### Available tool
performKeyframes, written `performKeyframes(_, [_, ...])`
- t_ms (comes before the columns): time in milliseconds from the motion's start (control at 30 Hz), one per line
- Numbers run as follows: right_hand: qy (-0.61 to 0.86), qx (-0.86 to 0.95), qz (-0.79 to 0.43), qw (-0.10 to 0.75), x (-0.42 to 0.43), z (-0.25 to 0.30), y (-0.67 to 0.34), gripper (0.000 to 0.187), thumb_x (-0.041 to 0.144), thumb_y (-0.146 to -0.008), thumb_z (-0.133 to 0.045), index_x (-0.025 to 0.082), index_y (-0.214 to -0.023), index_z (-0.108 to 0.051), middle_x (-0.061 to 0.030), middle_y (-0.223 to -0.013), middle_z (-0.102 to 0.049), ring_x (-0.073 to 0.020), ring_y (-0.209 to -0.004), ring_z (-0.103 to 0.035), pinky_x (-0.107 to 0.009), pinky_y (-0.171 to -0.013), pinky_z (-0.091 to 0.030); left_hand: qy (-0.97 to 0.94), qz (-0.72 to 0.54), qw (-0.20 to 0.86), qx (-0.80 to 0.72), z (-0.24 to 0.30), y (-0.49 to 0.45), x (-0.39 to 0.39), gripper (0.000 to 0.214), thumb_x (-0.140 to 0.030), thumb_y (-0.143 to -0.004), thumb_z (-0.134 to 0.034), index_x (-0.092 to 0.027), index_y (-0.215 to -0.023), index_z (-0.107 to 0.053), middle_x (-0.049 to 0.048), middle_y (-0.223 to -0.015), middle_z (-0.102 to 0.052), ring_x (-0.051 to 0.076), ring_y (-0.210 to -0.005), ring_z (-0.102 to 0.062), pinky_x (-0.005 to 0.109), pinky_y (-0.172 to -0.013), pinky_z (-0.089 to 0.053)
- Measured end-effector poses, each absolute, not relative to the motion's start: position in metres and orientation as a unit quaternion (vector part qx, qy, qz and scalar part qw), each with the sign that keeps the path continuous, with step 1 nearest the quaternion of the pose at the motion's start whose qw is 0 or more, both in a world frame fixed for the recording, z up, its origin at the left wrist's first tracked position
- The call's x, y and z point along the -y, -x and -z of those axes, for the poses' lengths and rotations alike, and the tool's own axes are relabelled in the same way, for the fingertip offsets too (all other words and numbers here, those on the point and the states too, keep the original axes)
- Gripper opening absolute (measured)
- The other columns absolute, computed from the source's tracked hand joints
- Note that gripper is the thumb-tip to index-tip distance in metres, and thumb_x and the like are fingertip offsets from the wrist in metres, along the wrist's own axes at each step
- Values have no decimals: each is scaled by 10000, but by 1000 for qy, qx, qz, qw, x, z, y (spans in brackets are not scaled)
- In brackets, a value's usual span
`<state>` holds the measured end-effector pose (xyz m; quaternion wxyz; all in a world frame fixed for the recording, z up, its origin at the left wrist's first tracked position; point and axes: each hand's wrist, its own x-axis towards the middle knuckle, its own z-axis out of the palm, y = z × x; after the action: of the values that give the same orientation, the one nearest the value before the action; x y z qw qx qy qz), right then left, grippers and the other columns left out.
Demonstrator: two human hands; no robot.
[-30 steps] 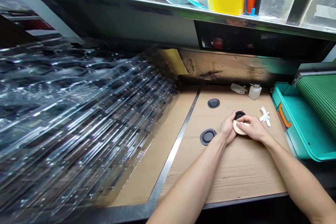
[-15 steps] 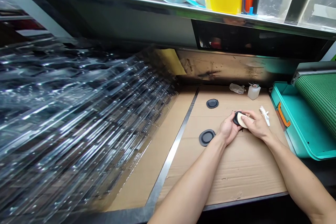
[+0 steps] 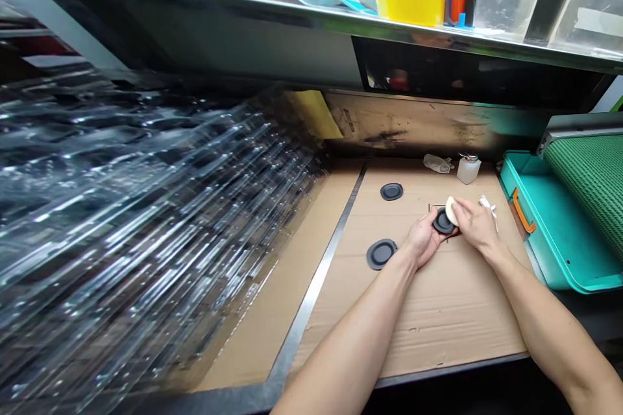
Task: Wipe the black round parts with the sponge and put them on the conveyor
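Observation:
My left hand point(image 3: 422, 240) grips a round black disc point(image 3: 443, 222) just above the cardboard sheet point(image 3: 438, 311). My right hand point(image 3: 476, 227) pinches a cream round pad point(image 3: 450, 209) tilted up against the disc's far edge. Two more black discs lie flat on the cardboard: one point(image 3: 381, 253) left of my left hand, one point(image 3: 392, 191) farther back.
A tall slanted stack of clear plastic trays point(image 3: 136, 233) fills the left side. A small white bottle point(image 3: 468, 168) and a crumpled wrapper point(image 3: 437, 163) sit at the back. White scraps point(image 3: 489, 207) lie by my right hand. A teal bin point(image 3: 555, 233) stands right; a shelf point(image 3: 341, 16) with coloured containers hangs overhead.
The cream pad lay over the black disc between both hands; my right hand has lifted it up and back, exposing the disc's face. Both hands stayed in the same spot.

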<state>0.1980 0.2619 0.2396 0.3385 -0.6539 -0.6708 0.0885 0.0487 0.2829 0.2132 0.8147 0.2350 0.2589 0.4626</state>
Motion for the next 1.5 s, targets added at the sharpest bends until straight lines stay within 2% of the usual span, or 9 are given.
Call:
performKeyframes(267, [697, 648, -53, 303, -257, -238, -186, 400, 468, -1010, -476, 308, -1308, -689, -47, -1131, -768, -235, -1060, -712, -367, -968, -523, -210, -485, 808, -261, -212, -50, -283, 354, -334, -1052, -419, -101, -1052, -685, 149, -1043, -739, 228, -955, -709, 452, -952, -566])
performKeyframes(467, [708, 673, -51, 209, -250, -242, -166, 444, 498, -1022, -431, 386, -1425, -581, -44, -1037, -783, -251, -895, -742, -350, -802, -548, -172, -499, 813, -247, -210, -49, -286, 338, -314, -1049, -417, -111, -1023, -686, 154, -1086, -732, 230, -1070, -692, 418, -1038, -532])
performKeyframes(600, [736, 647, -20, 199, -251, -243, -164, 465, 484, -1047, -372, 346, -1447, -565, -70, -1028, -781, -249, -928, -735, -336, -816, -533, -174, -509, 801, -263, -211, -49, -286, 343, -311, -1052, -406, -112, -1022, -684, 153, -1091, -734, 243, -1095, -686, 454, -1041, -532])
performKeyframes(700, [714, 677, -30, 178, -250, -242, -164, 461, 497, -1040, -390, 386, -1464, -534, -53, -1046, -780, -245, -917, -736, -329, -795, -530, -171, -500, 810, -253, -213, -49, -285, 375, -314, -1056, -387, -99, -1006, -690, 168, -1110, -729, 243, -1114, -681, 426, -1056, -525])
performKeyframes(933, [710, 681, -47, 175, -247, -242, -163, 453, 486, -1041, -394, 380, -1455, -544, -49, -1048, -778, -234, -934, -729, -315, -813, -523, -164, -503, 808, -260, -216, -50, -284, 352, -309, -1051, -404, -102, -999, -684, 165, -1082, -733, 238, -1090, -690, 421, -1040, -536])
performKeyframes(1033, [731, 650, -44, 200, -253, -241, -175, 440, 482, -1036, -401, 377, -1425, -577, -49, -1079, -772, -245, -976, -718, -349, -874, -523, -165, -507, 802, -270, -216, -48, -284, 359, -311, -1056, -386, -103, -1029, -677, 172, -1122, -727, 238, -1080, -694, 421, -999, -556])
performKeyframes(1133, [748, 601, -40, 277, -262, -242, -197, 429, 453, -1021, -425, 313, -1373, -625, -66, -1183, -743, -253, -1079, -687, -373, -965, -500, -175, -512, 794, -278, -216, -47, -284, 356, -315, -1056, -385, -98, -1026, -665, 187, -1163, -713, 246, -1038, -713, 398, -914, -578])
performKeyframes(1300, [664, 608, -101, 423, -265, -245, -215, 426, 462, -969, -479, 211, -1253, -674, -86, -1174, -741, -229, -1038, -691, -332, -919, -520, -170, -512, 796, -274, -216, -46, -287, 372, -336, -1054, -382, -98, -1009, -664, 186, -1141, -714, 245, -1003, -720, 402, -910, -566])
performKeyframes(1500, [590, 679, -197, 389, -260, -244, -202, 325, 414, -903, -576, 218, -1099, -746, -36, -1013, -775, -192, -917, -701, -305, -879, -522, -164, -532, 789, -258, -216, -49, -285, 328, -294, -1050, -405, -117, -996, -675, 130, -1062, -727, 222, -1045, -690, 433, -1014, -535])
